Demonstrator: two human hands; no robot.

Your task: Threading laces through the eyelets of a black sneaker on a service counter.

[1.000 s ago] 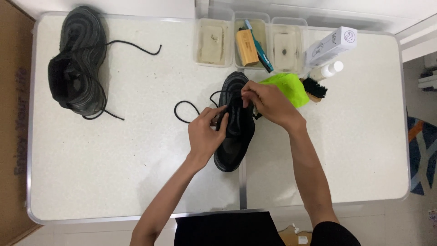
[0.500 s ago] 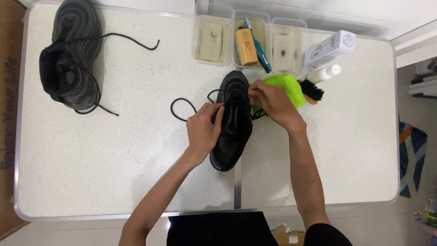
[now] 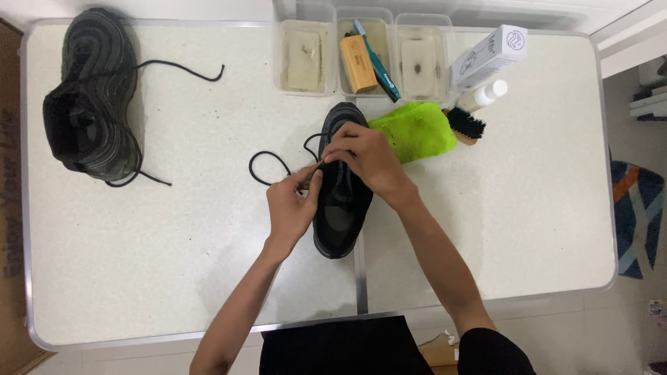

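White table (image 3: 174,243): both hands still work the black shoe's (image 3: 340,215) lace (image 3: 267,163).

Our left grip (image 3: 292,205): fingers curled, thumb and forefinger pinched shut, forearm angling up from lower left. Our right grip (image 3: 365,156): palm down, fingers bent, just above-right of left grip; bare forearm, black sleeve at elbow.

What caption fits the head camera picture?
Two hands, left hand and right hand, work a black lace on a black shoe.
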